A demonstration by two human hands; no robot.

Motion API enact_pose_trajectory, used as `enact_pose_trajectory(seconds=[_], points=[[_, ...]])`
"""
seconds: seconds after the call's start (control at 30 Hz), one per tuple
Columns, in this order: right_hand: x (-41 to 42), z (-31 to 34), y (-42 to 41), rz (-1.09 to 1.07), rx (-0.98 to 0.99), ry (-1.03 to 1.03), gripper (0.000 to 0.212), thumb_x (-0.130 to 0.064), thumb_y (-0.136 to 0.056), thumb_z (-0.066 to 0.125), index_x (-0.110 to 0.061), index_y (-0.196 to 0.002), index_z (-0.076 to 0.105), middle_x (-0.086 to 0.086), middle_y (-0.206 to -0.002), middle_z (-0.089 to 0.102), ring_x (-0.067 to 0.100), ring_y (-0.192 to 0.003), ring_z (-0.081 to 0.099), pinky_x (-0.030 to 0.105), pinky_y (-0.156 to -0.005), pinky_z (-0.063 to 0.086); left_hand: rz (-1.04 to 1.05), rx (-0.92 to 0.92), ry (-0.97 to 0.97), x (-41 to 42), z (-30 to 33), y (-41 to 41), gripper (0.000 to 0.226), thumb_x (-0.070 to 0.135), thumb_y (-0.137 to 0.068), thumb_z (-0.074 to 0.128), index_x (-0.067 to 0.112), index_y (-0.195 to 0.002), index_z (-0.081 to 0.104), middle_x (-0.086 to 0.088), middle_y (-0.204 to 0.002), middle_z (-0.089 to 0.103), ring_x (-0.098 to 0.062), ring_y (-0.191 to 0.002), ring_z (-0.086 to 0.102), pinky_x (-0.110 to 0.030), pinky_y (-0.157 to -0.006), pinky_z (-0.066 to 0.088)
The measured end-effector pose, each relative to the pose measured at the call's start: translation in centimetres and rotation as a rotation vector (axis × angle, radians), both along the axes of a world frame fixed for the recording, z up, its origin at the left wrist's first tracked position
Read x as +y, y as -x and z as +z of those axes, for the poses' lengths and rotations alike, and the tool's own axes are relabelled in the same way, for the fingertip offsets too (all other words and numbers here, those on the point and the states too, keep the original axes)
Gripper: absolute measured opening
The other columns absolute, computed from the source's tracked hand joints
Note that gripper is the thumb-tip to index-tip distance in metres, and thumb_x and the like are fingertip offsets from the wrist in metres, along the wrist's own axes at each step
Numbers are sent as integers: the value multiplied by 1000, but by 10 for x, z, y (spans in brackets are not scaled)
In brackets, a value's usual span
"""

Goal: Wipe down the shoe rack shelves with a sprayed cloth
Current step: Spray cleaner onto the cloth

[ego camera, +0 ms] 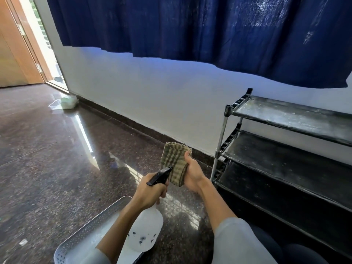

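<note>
The left hand (150, 193) is gripping a spray bottle (146, 231), aiming at the folded cloth (175, 162) the right hand (192, 176) is clutching; wiping the dusty shoe rack (289, 119) likely comes next.

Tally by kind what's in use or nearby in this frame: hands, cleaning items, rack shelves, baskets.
Hands: 2, left hand and right hand
Cleaning items: 2, spray bottle and striped cloth
Shoe rack shelves visible: 3
Perforated basket: 1
Total: 8
</note>
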State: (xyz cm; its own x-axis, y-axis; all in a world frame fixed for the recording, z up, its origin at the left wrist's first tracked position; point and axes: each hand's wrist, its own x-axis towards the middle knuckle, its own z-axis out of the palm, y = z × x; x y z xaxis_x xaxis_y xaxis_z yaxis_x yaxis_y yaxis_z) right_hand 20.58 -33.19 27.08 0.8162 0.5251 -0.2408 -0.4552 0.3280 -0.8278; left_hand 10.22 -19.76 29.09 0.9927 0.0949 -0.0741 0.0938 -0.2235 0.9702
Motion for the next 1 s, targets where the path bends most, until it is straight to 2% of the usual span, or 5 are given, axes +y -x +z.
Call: enact_pose_trajectory(seconds=[0.23,0.37,0.57,0.77,1.0], points=[[-1,-3,-4,3,2,7,60,-49,-101,16,-14,-114,62,10,-112,70,25,-105,66,39,-85,52,45,21,13,8,-13,3,9,3,-54,48,6,-62,52,-9,-56,52,-21,-49,46,-30,-45,40],[-2,-3,-6,0,7,0,61,-49,-101,14,-13,-115,61,12,-115,68,26,-108,64,41,-89,50,101,48,-49,15,-25,2,18,-13,-64,49,3,-58,52,-7,-50,50,-22,-46,44,-30,-42,40],[4,0,-5,14,11,-17,62,-49,-101,13,-10,-120,58,18,-124,61,31,-114,59,45,-97,46,151,62,-27,26,-28,3,13,-1,-57,51,-3,-69,56,-13,-61,54,-24,-57,48,-33,-51,42],[10,4,-6,-7,31,-19,57,-45,-102,14,-11,-114,59,12,-115,64,24,-104,62,37,-84,51,110,96,-108,27,-35,5,17,-15,-68,47,0,-62,53,-10,-53,51,-22,-49,45,-29,-43,39],[12,1,-7,-26,50,-16,59,-44,-103,11,-12,-113,60,13,-115,64,27,-106,61,39,-87,50,89,74,-67,18,-37,3,19,-15,-68,49,2,-62,55,-7,-48,51,-21,-43,43,-28,-41,38]])
